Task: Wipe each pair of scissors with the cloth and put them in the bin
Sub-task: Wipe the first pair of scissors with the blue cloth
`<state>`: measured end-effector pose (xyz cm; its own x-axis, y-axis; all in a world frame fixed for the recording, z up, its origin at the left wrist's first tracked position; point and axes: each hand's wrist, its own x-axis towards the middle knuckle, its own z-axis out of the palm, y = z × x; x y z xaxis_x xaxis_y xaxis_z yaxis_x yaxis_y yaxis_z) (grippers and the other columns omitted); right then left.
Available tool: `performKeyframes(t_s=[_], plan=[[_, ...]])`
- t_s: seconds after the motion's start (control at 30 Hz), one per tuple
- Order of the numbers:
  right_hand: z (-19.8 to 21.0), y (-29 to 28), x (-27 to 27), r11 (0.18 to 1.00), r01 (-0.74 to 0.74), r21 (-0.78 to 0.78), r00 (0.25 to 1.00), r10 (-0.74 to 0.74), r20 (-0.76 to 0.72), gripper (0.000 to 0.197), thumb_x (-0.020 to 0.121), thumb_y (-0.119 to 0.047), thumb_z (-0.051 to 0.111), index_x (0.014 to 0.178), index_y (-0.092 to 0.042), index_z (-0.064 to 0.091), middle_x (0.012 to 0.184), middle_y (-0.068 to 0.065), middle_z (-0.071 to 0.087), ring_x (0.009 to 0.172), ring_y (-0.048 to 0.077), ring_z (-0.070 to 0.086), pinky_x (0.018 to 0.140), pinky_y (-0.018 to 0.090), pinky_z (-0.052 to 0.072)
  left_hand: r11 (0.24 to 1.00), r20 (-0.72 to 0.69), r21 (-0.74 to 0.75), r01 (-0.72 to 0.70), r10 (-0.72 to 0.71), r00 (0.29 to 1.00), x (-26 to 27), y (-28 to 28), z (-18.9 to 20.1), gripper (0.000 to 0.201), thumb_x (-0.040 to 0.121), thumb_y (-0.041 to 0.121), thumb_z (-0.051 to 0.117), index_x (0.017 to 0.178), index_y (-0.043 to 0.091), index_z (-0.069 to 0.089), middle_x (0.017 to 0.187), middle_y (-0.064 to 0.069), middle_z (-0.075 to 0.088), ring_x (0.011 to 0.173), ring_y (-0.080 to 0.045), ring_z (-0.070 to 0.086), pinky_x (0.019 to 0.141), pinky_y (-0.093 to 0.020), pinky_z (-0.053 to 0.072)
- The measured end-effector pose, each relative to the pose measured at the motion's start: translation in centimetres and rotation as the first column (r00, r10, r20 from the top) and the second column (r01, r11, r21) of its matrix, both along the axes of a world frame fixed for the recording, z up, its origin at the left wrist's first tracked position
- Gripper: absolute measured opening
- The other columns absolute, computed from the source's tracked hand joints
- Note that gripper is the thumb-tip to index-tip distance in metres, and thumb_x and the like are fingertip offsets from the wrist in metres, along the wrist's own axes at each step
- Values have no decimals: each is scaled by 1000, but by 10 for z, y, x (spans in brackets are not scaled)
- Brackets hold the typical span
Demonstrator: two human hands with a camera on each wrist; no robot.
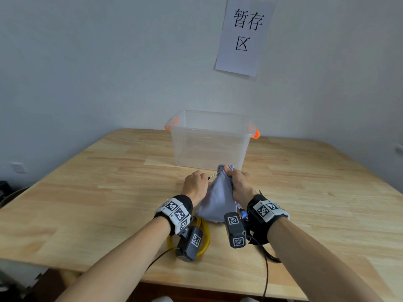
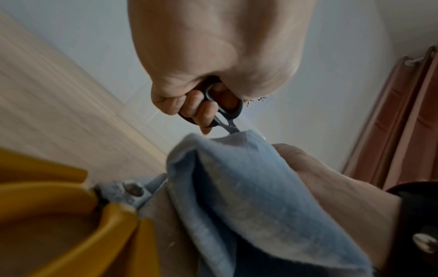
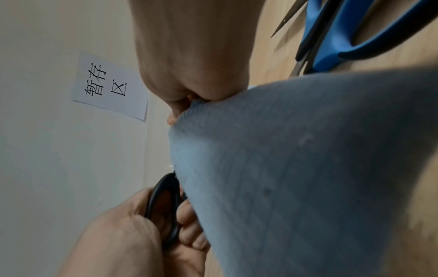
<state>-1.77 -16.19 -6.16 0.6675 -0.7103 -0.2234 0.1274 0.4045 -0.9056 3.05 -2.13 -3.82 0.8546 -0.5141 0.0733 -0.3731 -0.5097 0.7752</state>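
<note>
Two hands meet above the middle of a wooden table, working on one small pair of scissors. The left hand has its fingers curled tight round the dark handle loops, which keeps the blades steady and points them rightward into the cloth. The right hand pinches a pale blue cloth round the blades — thumb and fingers pressed together through the fabric, so that a pull along the metal would wipe both faces at once. A thin silver tip shows past the cloth on its far side, aimed toward the bin, and a short stretch of bare blade shows between the two hands. The rest of the cloth hangs loose below the grip, its lower edge draping down to the table. Just beyond the hands stands a clear plastic bin with orange handles; nothing can be seen inside it, so this looks like an early pair in the task, with the drop-off close by and straight ahead. Under the wrists, near the table's front edge, more scissors wait — a yellow-handled pair lies partly hidden beneath the left wrist and the cloth, and a blue-handled pair lies flat beside the right wrist. They sit within easy reach, likely so each can be taken up in turn. On the wall behind hangs a paper sign with three printed Chinese characters. Both wrists wear black bands with square coded markers.
</note>
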Motion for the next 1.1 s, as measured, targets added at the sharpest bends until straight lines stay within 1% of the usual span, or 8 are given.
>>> performKeyframes(t_s=[0.33,0.47,0.67,0.77,0.87,0.97,1.07,1.1], plan=[[0,-3,3,1000,18,7,1000,-18,-9,14,88,-11,73,79,-1,71,76,16,69,71,27,66,76,39,55,1000,-11,-10,8,-8,1000,5,5,-2,33,103,16,33,100,-1,61,106,-16,60,94,-27,49,79,-31,35],[-2,-4,5,1000,17,2,1000,-17,-13,16,89,-10,72,77,-1,70,68,12,69,65,24,65,69,36,55,1000,-19,-13,14,-14,1000,8,7,-5,35,103,16,32,106,-3,62,112,-20,62,99,-30,51,84,-34,37],[2,-4,5,999,24,30,1000,-24,-4,15,89,-9,71,77,0,69,69,11,67,63,22,64,62,32,53,999,-6,-21,31,-31,1000,8,9,-1,30,102,15,33,94,-1,58,109,-23,62,102,-37,53,83,-37,38],[1,-9,2,1000,13,9,1000,-13,12,16,90,-8,69,75,-2,68,68,10,67,64,22,65,63,33,53,999,9,-25,23,-23,1000,8,10,0,31,102,14,34,94,-1,59,104,-21,61,97,-34,52,83,-37,38],[5,-19,-10,1000,16,-26,999,-15,44,19,95,-17,63,79,-7,64,69,6,68,72,24,63,66,34,53,999,22,-33,-8,9,1000,13,21,-2,33,102,11,34,96,-8,60,111,-28,62,105,-40,54,86,-38,39],[7,-27,-21,998,9,-62,995,-3,105,28,101,-13,53,75,-4,59,62,4,67,62,18,64,55,24,53,997,15,-50,-52,53,998,21,32,-5,39,107,20,34,113,-7,61,117,-24,63,111,-37,57,86,-35,40],[6,-17,-16,967,-138,-212,990,142,1,27,94,-26,66,85,0,68,86,20,68,77,27,65,71,35,54,989,-43,-127,-80,75,996,20,28,-3,51,105,42,37,97,0,65,97,-14,65,94,-32,58,77,-33,40],[6,-12,-14,959,-154,-237,988,150,-38,26,95,-24,66,85,-1,70,85,18,68,76,26,65,72,36,54,982,-61,-168,-86,76,995,18,25,-1,51,103,47,40,89,3,63,88,-9,63,85,-28,57,71,-33,39]])
